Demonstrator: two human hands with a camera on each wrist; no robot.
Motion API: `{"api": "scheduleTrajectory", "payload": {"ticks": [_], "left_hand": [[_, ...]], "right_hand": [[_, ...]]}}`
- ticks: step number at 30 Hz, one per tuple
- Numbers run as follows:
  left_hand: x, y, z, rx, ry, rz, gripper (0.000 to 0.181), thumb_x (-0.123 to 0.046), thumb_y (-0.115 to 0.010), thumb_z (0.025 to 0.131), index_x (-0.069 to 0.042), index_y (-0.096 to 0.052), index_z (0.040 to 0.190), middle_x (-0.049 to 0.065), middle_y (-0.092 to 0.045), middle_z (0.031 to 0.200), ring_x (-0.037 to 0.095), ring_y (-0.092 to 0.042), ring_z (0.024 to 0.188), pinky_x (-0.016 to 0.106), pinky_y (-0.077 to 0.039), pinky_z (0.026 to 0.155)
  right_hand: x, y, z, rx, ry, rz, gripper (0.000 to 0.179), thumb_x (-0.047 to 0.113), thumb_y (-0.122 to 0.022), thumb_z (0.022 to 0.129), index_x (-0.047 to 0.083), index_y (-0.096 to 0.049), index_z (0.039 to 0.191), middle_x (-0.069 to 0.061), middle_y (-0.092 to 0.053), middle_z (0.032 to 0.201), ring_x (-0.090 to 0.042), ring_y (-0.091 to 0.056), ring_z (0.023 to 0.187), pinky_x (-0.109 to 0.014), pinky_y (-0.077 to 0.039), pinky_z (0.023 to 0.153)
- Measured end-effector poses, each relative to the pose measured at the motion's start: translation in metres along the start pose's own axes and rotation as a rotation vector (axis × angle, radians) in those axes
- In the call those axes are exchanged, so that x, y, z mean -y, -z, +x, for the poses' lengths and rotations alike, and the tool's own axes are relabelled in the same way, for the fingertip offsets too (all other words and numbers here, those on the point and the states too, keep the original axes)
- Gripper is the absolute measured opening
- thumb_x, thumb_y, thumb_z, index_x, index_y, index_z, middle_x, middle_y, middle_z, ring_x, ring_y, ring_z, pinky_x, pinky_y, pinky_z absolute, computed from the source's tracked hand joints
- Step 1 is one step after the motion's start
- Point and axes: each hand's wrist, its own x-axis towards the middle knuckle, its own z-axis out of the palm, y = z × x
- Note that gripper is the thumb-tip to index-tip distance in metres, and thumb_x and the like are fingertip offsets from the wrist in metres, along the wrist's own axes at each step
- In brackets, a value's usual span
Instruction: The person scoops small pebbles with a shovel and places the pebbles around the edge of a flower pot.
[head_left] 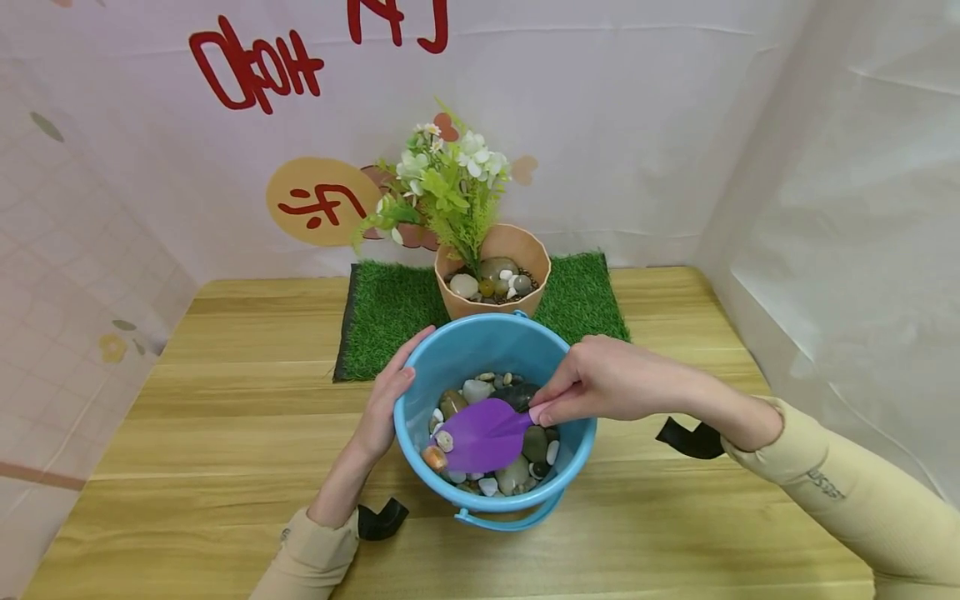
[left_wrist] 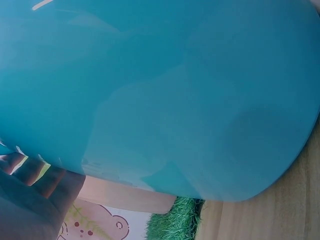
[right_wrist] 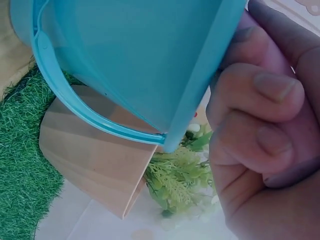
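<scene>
A light blue bucket stands in the middle, with stones of several colours at its bottom. My right hand grips the pink handle of a toy shovel, fingers curled round it. The shovel's purple blade lies inside the bucket over the stones, tilted toward the left wall. A small pale stone rests on the blade, and an orange stone is at its tip. With its fingers extended, my left hand touches the bucket's outer left side near the rim.
Behind the bucket, a peach flowerpot with white flowers and stones stands on a green turf mat. The bucket's handle hangs at the front. Black curved pieces show near both wrists. White curtains surround the wooden table.
</scene>
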Motion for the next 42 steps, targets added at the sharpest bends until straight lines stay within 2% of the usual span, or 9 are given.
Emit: {"api": "scheduleTrajectory", "payload": {"ticks": [5,12,13,16,22,29,35,37,42], "left_hand": [[0.000,0.000,0.000,-0.010,-0.006,0.001,0.062,-0.025,-0.030,0.106,-0.007,-0.032,0.165,0.026,-0.040,0.164,0.046,-0.044,0.147,0.070,-0.040,0.113],[0.001,0.000,0.000,-0.006,-0.015,-0.006,0.061,-0.024,-0.030,0.106,-0.007,-0.033,0.165,0.026,-0.040,0.165,-0.003,-0.053,0.136,0.072,-0.039,0.113],[0.001,0.000,0.000,-0.006,-0.015,-0.006,0.061,-0.024,-0.030,0.106,-0.007,-0.032,0.165,0.026,-0.040,0.165,-0.005,-0.052,0.135,0.072,-0.038,0.114],[0.001,0.000,0.000,-0.009,-0.012,-0.004,0.061,-0.024,-0.030,0.106,-0.007,-0.033,0.165,0.026,-0.040,0.165,0.003,-0.053,0.139,0.072,-0.039,0.114],[0.001,0.000,-0.001,-0.007,0.001,-0.004,0.062,-0.026,-0.030,0.106,-0.008,-0.033,0.165,0.025,-0.040,0.165,0.039,-0.046,0.147,0.071,-0.040,0.114],[-0.002,0.000,0.000,-0.008,0.000,0.013,0.061,-0.025,-0.031,0.106,-0.007,-0.033,0.165,0.024,-0.041,0.165,0.036,-0.048,0.147,0.064,-0.041,0.115],[-0.002,0.000,0.000,-0.008,0.000,0.017,0.063,-0.024,-0.030,0.105,-0.003,-0.031,0.164,0.025,-0.039,0.166,0.047,-0.042,0.149,0.070,-0.040,0.113],[-0.002,-0.001,0.001,-0.010,0.003,0.016,0.063,-0.024,-0.030,0.105,-0.003,-0.031,0.164,0.025,-0.038,0.167,0.048,-0.041,0.149,0.071,-0.039,0.113],[-0.001,-0.001,0.001,-0.009,0.006,0.018,0.062,-0.025,-0.030,0.105,-0.005,-0.032,0.165,0.025,-0.039,0.166,0.048,-0.043,0.147,0.070,-0.040,0.113]], "right_hand": [[0.000,0.003,-0.003,-0.006,0.006,0.027,0.018,0.037,-0.073,0.098,0.028,-0.085,0.109,0.016,-0.082,0.092,0.007,-0.044,0.056,-0.017,-0.031,0.053],[0.001,0.002,-0.003,0.004,0.007,0.032,0.020,0.039,-0.072,0.099,0.029,-0.084,0.110,0.017,-0.082,0.091,0.007,-0.044,0.057,-0.017,-0.033,0.053],[0.001,0.002,-0.003,0.005,0.008,0.033,0.020,0.039,-0.072,0.099,0.029,-0.084,0.110,0.017,-0.082,0.090,0.007,-0.043,0.056,-0.017,-0.032,0.053],[0.000,0.000,-0.002,0.000,0.013,0.032,0.021,0.039,-0.072,0.099,0.029,-0.084,0.112,0.015,-0.083,0.093,0.007,-0.045,0.057,-0.017,-0.034,0.054],[-0.003,0.001,-0.005,-0.034,0.017,0.046,0.022,0.038,-0.072,0.099,0.026,-0.084,0.114,0.012,-0.083,0.099,0.008,-0.045,0.057,-0.016,-0.034,0.054],[-0.007,0.017,-0.015,-0.114,-0.053,0.083,0.025,0.033,-0.074,0.098,0.019,-0.083,0.115,0.004,-0.084,0.105,0.002,-0.071,0.076,-0.019,-0.054,0.066],[-0.017,0.038,-0.023,-0.204,-0.188,0.036,0.022,0.035,-0.075,0.097,0.026,-0.084,0.114,0.008,-0.084,0.103,0.003,-0.054,0.061,-0.021,-0.042,0.056],[-0.022,0.046,-0.023,-0.232,-0.227,0.004,0.020,0.035,-0.075,0.097,0.028,-0.084,0.114,0.010,-0.083,0.093,-0.001,-0.042,0.056,-0.023,-0.036,0.052],[-0.036,0.059,-0.020,-0.307,-0.312,-0.065,0.024,0.037,-0.074,0.098,0.025,-0.083,0.116,0.006,-0.067,0.070,-0.007,-0.041,0.056,-0.026,-0.034,0.051]]}}
